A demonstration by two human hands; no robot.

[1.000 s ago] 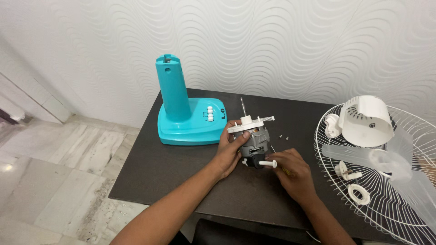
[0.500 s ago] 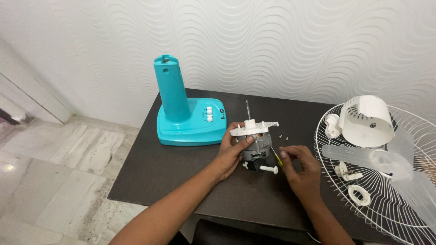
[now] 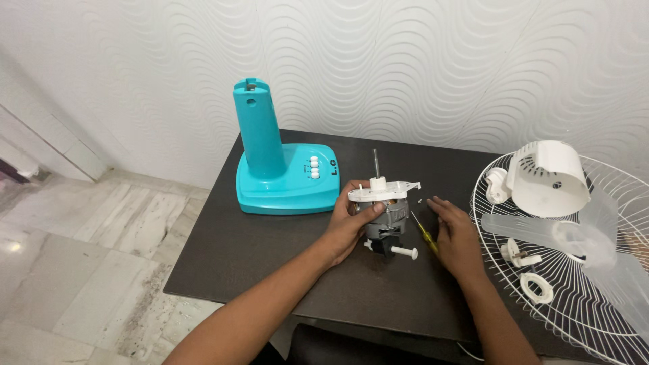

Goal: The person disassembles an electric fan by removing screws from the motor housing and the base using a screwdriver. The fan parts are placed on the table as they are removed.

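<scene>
Gripping the upright fan motor (image 3: 385,216) on the dark desk (image 3: 270,250) with the left hand (image 3: 348,226), right hand (image 3: 456,233) open and flat beside the yellow-handled screwdriver (image 3: 424,233), fingertips near loose screws (image 3: 420,200); fan already stripped apart, motor seemingly only partly undone.

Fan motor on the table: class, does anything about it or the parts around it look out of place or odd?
The fan is in pieces. The fan motor stands bare, shaft upward, steadied by the left hand, apart from its turquoise base. The white housing and clear blade lie on the wire guard.
</scene>
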